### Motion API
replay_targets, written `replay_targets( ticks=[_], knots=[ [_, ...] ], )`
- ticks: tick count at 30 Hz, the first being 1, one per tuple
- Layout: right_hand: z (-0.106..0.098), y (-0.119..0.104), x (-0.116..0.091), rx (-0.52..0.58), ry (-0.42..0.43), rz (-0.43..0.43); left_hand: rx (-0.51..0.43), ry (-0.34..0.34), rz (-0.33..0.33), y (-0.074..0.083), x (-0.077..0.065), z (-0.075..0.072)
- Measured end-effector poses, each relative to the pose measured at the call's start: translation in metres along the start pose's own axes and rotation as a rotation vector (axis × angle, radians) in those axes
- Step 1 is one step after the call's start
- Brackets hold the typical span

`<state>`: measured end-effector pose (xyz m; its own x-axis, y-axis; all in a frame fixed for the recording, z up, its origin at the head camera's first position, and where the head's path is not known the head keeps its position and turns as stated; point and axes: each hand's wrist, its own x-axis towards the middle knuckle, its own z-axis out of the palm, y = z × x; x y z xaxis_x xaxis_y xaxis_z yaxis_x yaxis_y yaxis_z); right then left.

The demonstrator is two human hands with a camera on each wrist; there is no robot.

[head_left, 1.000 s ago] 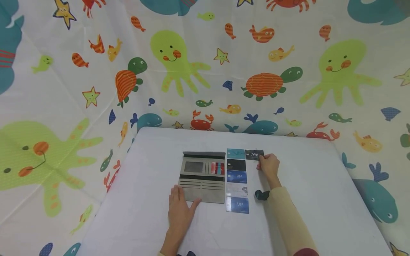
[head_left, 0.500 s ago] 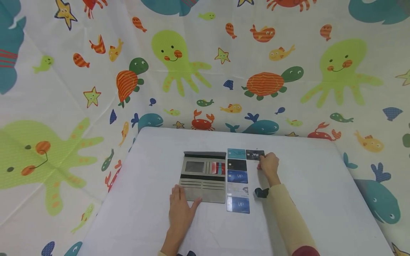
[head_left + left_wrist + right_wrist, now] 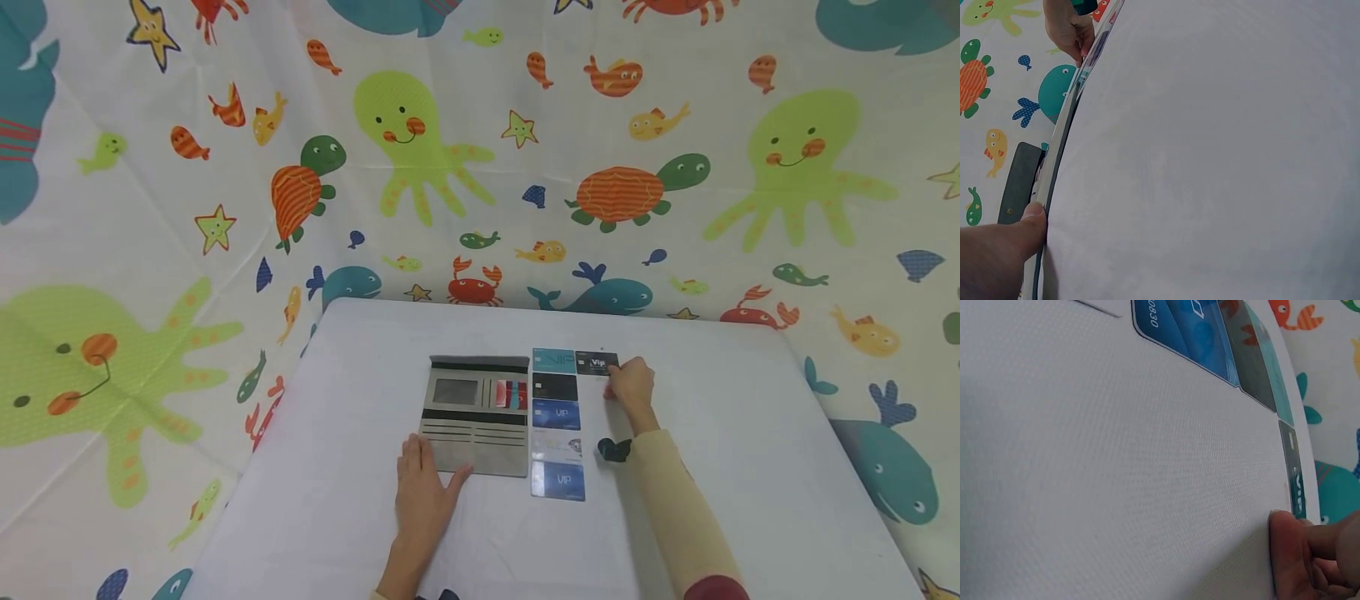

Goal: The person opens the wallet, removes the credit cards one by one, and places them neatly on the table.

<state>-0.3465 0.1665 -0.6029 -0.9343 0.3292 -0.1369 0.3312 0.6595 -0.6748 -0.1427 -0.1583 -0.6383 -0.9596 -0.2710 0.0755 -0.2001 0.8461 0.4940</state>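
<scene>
An opened grey wallet (image 3: 480, 455) lies flat on the white table, a red striped card (image 3: 512, 394) in one of its pockets. My left hand (image 3: 424, 500) rests with straight fingers at its lower left corner; the left wrist view has the thumb (image 3: 1034, 219) at the wallet's edge. Farther right, my right hand (image 3: 632, 390) pinches the right end of a black Vip card (image 3: 592, 362), which lies beside a teal card (image 3: 553, 360). The right wrist view shows the fingertips at that card's end, covering part of it.
Below the teal card, a column runs down beside the wallet: a black card (image 3: 555, 387), a blue VIP card (image 3: 556, 414), a whitish card (image 3: 555, 446) and another blue VIP card (image 3: 558, 481). A sea-animal patterned curtain (image 3: 465, 167) hangs behind the table (image 3: 330, 467).
Almost nothing differs: both hands stay in place, the right at the black Vip card, the left at the wallet. The view shifts very slightly.
</scene>
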Motion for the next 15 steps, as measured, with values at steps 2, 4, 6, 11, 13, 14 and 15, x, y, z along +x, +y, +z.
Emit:
replay_targets(
  ticks=[2,4,6,11,13,14,15],
  knots=[
    [0.0,0.001,-0.001,0.015,-0.003,0.001,-0.001,-0.003,0.001,0.0,0.0,0.0],
    [0.001,0.002,-0.002,0.039,0.002,0.014,-0.004,-0.009,0.0,0.0,0.0,0.0],
    [0.002,0.004,-0.004,0.07,0.012,0.03,-0.01,-0.01,0.0,0.0,0.0,0.0],
    [0.005,0.001,-0.012,0.119,0.065,0.012,-0.012,-0.002,0.005,0.0,-0.001,-0.001],
    [0.006,-0.002,-0.016,0.119,0.095,-0.023,-0.01,-0.004,0.005,0.0,-0.001,-0.001],
    [0.006,-0.005,-0.017,0.122,0.108,-0.04,-0.011,-0.006,0.005,0.0,-0.001,-0.002],
    [0.007,-0.008,-0.019,0.129,0.116,-0.059,-0.012,-0.007,0.005,0.0,-0.001,-0.002]
  ],
)
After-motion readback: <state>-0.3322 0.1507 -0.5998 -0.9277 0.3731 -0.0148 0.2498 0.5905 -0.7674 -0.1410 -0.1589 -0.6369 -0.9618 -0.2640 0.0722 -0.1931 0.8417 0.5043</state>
